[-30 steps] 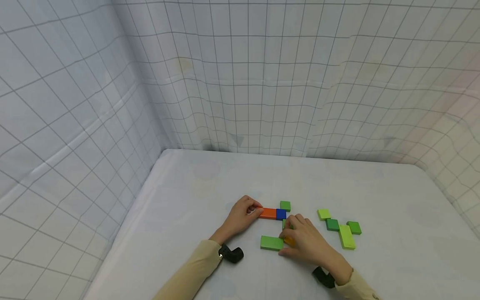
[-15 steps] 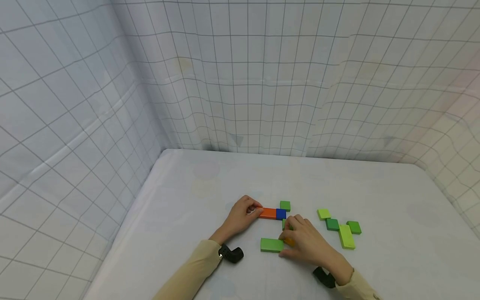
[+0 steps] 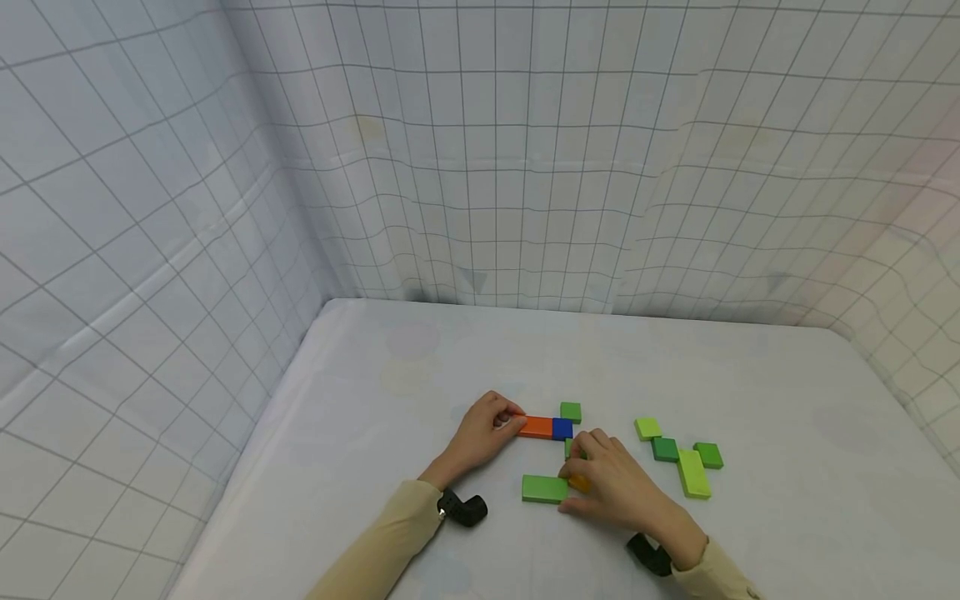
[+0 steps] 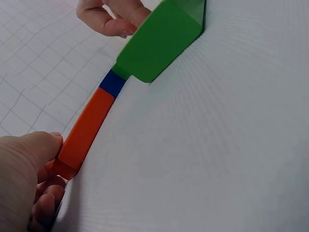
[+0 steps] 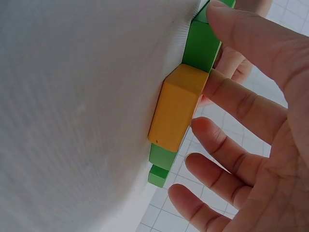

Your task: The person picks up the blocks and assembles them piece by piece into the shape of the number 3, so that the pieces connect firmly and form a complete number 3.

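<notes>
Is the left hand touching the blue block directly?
No, the left hand holds the red-orange block, whose other end meets the blue block.

We could pass between the orange block (image 3: 536, 427) and the long green block (image 3: 547, 489), but our right hand (image 3: 618, 485) and the yellow block (image 3: 579, 483) stand in the way farther right.

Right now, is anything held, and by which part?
The left grip pinches the orange block by its outer end; the right grip, the long green block by its end beside the yellow block.
</notes>
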The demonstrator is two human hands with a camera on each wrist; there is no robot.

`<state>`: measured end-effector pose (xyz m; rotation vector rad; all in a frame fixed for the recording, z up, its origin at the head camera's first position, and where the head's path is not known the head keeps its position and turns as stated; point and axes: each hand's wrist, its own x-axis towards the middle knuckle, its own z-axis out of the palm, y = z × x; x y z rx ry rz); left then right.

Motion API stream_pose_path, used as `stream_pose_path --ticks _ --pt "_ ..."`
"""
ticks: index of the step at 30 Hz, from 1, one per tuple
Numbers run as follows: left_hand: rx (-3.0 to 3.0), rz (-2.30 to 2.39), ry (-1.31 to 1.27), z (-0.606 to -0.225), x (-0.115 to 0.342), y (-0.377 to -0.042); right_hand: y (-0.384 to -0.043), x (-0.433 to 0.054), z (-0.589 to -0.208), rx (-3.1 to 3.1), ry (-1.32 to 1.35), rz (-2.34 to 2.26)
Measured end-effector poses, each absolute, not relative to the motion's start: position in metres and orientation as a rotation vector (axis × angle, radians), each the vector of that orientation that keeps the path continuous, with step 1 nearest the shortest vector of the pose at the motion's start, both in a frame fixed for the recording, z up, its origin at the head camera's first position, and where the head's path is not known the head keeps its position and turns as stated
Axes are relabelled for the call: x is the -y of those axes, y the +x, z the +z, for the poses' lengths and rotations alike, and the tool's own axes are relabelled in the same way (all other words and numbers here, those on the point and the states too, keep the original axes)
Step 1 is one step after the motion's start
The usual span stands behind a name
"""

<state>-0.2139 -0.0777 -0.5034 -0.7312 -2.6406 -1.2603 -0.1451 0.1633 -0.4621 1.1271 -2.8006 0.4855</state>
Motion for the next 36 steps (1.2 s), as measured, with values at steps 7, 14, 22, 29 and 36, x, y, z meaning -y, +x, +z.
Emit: stream_pose_path --ticks 7,14,22,29,36 --pt "2.635 -1.252 -0.738 -0.504 0.077 -0.215 -0.144 -0.164 -0.461 2.817 1.116 0.482" --pt "2.649 -1.248 -0.727 -0.504 0.076 -0.214 -0.142 -0.17 -0.452 2.815 1.072 0.541" --pt "2.64 -1.24 -0.743 -0.505 0.077 -0.215 -0.154 -0.207 -0.443 2.846 0.774 0.459" --pt "2.647 -1.233 -0.731 -0.506 0.079 -0.215 -0.165 -0.229 -0.451 2.875 0.581 0.385" --pt "2.649 -1.252 -0.722 -0.505 0.077 -0.214 -0.168 -0.236 -0.459 2.833 0.594 0.348"
